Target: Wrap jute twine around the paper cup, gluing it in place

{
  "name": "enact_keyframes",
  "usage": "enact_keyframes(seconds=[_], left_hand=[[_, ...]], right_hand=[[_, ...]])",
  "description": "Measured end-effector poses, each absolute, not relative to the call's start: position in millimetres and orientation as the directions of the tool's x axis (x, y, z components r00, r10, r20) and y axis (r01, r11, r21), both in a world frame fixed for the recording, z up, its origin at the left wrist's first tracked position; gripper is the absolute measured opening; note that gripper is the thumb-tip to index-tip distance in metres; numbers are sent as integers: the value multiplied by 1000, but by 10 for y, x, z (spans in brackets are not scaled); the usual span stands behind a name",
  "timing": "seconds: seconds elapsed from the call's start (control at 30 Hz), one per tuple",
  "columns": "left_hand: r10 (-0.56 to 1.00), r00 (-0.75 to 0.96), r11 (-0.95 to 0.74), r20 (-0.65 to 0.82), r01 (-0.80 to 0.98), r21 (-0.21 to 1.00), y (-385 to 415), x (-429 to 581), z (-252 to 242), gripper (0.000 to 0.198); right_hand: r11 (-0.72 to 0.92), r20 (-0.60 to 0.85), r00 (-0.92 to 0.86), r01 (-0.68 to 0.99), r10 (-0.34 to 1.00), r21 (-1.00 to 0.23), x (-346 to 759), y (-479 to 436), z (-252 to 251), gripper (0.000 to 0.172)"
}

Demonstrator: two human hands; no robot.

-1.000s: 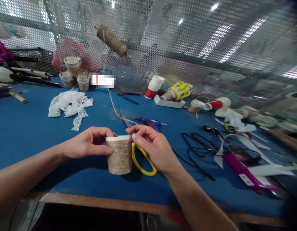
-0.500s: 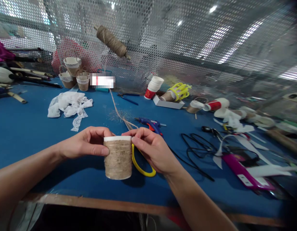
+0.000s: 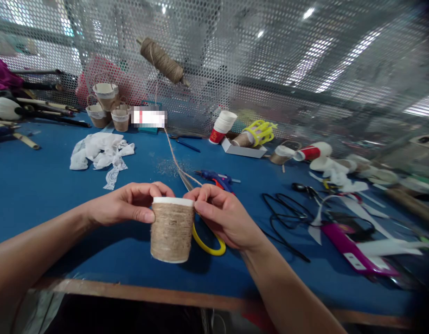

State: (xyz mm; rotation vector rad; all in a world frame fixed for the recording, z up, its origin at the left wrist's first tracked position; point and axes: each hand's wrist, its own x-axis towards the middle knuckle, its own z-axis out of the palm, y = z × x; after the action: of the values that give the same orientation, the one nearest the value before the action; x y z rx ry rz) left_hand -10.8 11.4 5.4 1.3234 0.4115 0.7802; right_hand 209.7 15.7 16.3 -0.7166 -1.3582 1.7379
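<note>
Where the front edge of the blue table (image 3: pixel 43 199) crosses the bottom of the frame, a twine-wrapped cup (image 3: pixel 171 234) is held just beyond it, a little left of the lower centre. Its white rim is uppermost and its long axis runs nearly upright, leaning slightly; whether its base touches the table cannot be told. The left hand (image 3: pixel 127 205) is clamped on the cup's left side, thumb against the wrapped wall, the other fingers partly hidden at the back of the rim. The right hand (image 3: pixel 223 215) has thumb and fingers drawn together on the twine (image 3: pixel 171 148) at the rim's right end; whether they pinch the cup wall as well is hidden.

On that end the spatial relation turns: the cup lies left of the right hand's grip, while the free strand leaves that grip toward the upper left, slanting across the cup's upright axis. The right hand is thus the nearer to the strand. Scissors with yellow handles (image 3: pixel 216 251) lie partly under this hand, blades pointing up the frame beside the strand.

Farther back, a blue glue gun (image 3: pixel 214 177) rests right of centre, and crumpled white lace (image 3: pixel 99 150) lies at centre left. At the upper centre, a spool of twine (image 3: pixel 162 60) hangs slantwise before the perforated metal screen (image 3: pixel 228 41).
</note>
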Motion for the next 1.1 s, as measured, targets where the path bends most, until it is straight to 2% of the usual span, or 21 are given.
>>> enact_keyframes(seconds=[0.37,0.57,0.63,0.77,0.9,1.1], left_hand=[[721,677,52,147,-265,963,129,-102,38,10],[738,667,19,102,-173,985,151,-104,49,10],[751,653,-22,102,-130,991,166,-104,47,14],[775,605,-217,183,-17,976,149,-63,55,22],[766,595,-380,244,113,918,63,34,65,18],[819,531,-367,216,197,909,6,95,43,9]], right_hand=[[-83,65,-540,-245,839,-966,2115,157,157,15],[-17,94,-534,-198,840,-980,2147,170,148,14],[32,104,-533,-144,840,-989,2151,168,165,14],[194,124,-522,82,844,-978,2118,134,215,14],[345,191,-515,220,835,-913,2062,82,215,13],[415,225,-533,269,816,-869,2026,58,178,14]])
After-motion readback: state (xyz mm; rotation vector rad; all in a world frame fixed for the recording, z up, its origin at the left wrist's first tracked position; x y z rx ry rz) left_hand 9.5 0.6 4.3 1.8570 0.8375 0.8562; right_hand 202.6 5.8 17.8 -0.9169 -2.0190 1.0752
